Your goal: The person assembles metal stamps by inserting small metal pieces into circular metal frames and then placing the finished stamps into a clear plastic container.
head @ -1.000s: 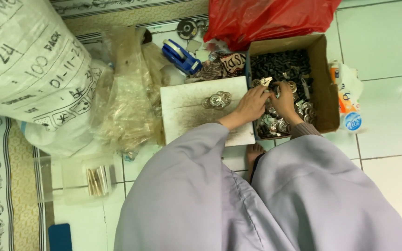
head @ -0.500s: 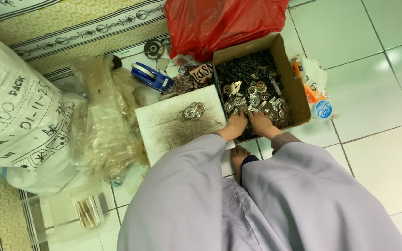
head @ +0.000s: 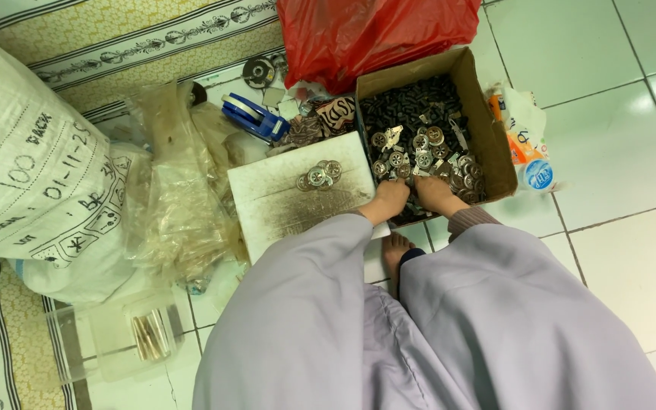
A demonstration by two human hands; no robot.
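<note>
Two hands work at the near edge of the cardboard box (head: 495, 148) on the tiled floor. I see my left hand (head: 390, 199) beside the white board (head: 282, 201), which carries a small pile of round metal discs (head: 319, 175). My right hand (head: 436, 193) rests among the loose metal pieces (head: 427, 156) in the box. Both sets of fingers curl down out of sight, so I cannot tell what they pinch.

The pale tiled floor (head: 632, 152) carries an open brown cardboard box (head: 495, 144), a dirty white flat board (head: 282, 205) beside it, a red plastic bag (head: 373, 34) behind them, and a large white woven sack (head: 32, 175) toward the floor's left edge.
</note>
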